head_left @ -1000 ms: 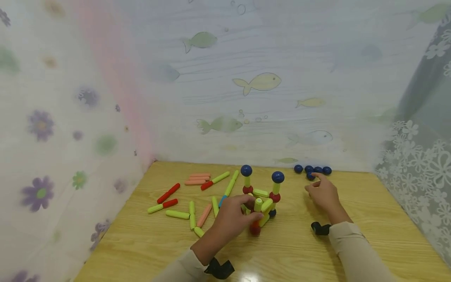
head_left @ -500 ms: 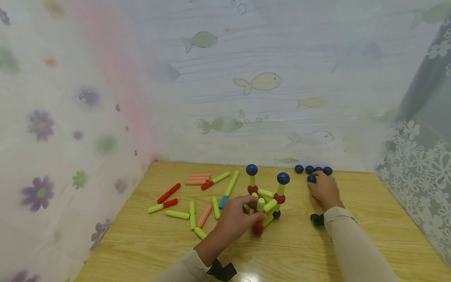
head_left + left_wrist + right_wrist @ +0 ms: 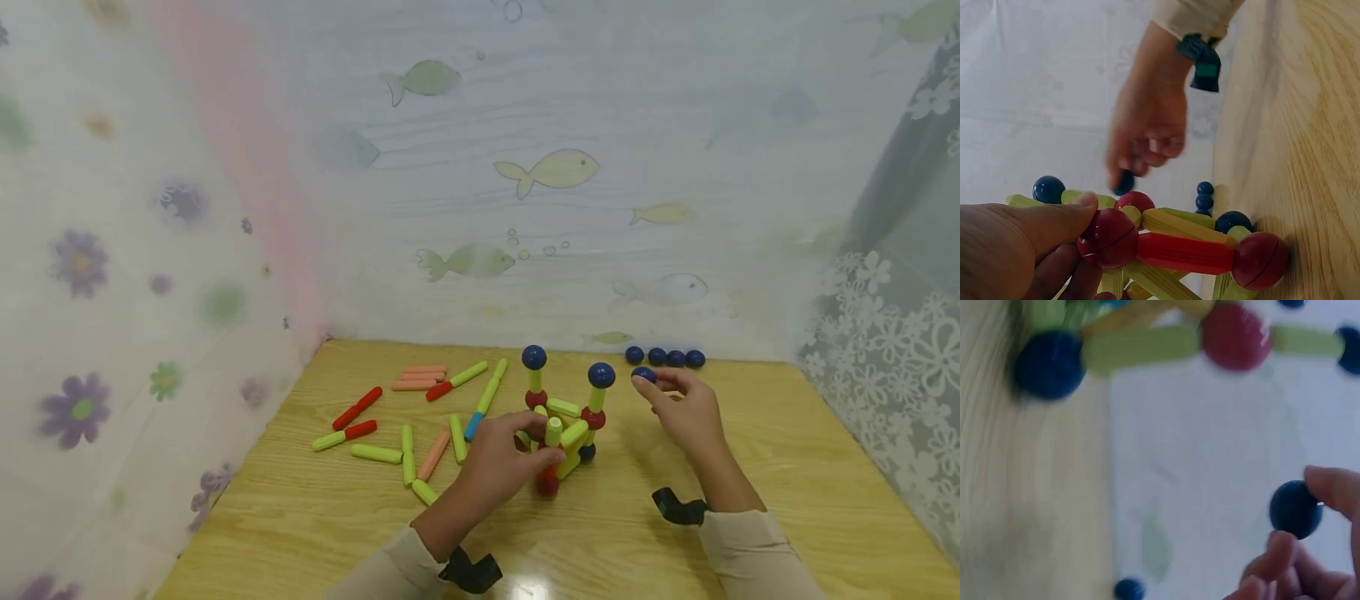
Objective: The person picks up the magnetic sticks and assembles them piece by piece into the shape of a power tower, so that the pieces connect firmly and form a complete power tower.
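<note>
My left hand grips a standing frame of balls and rods at its near corner. In the left wrist view the thumb and fingers close on a red ball, which joins a red rod to a second red ball. Yellow-green rods link the frame's sides, and two blue balls cap its far uprights. A bare yellow-green rod points up beside my left fingers. Right of the frame, my right hand pinches a loose blue ball between thumb and fingers, raised off the table.
Several blue balls sit in a row at the table's back edge. Loose yellow-green, red and orange rods lie left of the frame, one with a blue end. Fabric with printed fish hangs behind the wooden table.
My right hand has taken one blue ball from the group at the back and lifted it toward the frame. The frame shifted slightly right under my left hand, which keeps its hold.
</note>
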`<state>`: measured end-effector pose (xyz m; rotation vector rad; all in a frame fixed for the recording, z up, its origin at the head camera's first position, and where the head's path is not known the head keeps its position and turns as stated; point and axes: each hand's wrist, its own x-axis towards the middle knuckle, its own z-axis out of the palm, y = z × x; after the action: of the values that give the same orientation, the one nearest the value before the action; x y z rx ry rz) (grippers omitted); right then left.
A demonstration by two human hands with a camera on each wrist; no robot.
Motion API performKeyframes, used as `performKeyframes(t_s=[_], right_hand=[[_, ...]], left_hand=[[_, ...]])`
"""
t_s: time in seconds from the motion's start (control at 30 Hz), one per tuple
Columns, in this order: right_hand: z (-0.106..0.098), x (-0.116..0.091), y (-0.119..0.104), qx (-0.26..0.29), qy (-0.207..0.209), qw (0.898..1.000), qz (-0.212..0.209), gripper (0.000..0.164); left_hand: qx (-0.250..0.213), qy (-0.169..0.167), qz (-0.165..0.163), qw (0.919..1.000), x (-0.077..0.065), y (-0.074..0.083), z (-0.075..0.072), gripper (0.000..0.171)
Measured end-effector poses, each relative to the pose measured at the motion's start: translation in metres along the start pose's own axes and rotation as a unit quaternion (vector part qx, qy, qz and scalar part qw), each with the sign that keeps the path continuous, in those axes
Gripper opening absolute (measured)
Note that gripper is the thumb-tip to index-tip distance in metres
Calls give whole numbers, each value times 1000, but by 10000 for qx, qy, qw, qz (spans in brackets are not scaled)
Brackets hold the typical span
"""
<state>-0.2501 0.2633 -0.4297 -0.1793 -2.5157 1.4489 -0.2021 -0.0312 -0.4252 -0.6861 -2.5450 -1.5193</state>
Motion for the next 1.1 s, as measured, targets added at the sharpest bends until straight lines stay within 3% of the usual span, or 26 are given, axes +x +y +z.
performKeyframes(t_s=[0.1, 0.2, 0.33, 0.43, 0.53, 0.73, 0.83, 0.9, 1.0, 1.07, 1.1], right_hand=[[-1, -21, -25, 467, 413, 9955, -712, 50], [1, -44, -49, 953, 595, 9797, -1662, 30], [15, -67, -70, 1027, 105, 9563, -2735, 36], [30, -75, -75, 738, -240, 9447, -3185, 40], [42, -78, -75, 489, -349, 9414, -3318, 41], [52, -79, -72, 395, -538, 9469, -3145, 42], [50, -78, -72, 419, -586, 9401, -3332, 44], [47, -75, -71, 697, -373, 9291, -3614, 43], [38, -68, -65, 1293, 414, 9122, -3866, 35], [32, -62, -60, 1699, 928, 9102, -3663, 30], [30, -58, -56, 1819, 1025, 9160, -3425, 29]], left_hand=[[-13, -2, -46, 10000, 0, 1, -1, 23], [44, -8, -49, 10000, 0, 1, -1, 23], [88, -7, 68, 9999, 1, 1, -1, 23], [98, 30, 141, 9998, 1, 0, -2, 23], [131, 75, 138, 9998, 1, -2, -3, 21], [240, 108, 101, 9996, -1, -2, -2, 21], [246, 132, 134, 9995, -1, -3, -2, 20], [210, 119, 123, 9996, -1, -3, -1, 20], [156, 51, 92, 9998, 0, -3, -1, 20], [149, 0, 18, 9999, 1, -1, -1, 19], [147, -20, -6, 9999, 2, -1, -1, 19]])
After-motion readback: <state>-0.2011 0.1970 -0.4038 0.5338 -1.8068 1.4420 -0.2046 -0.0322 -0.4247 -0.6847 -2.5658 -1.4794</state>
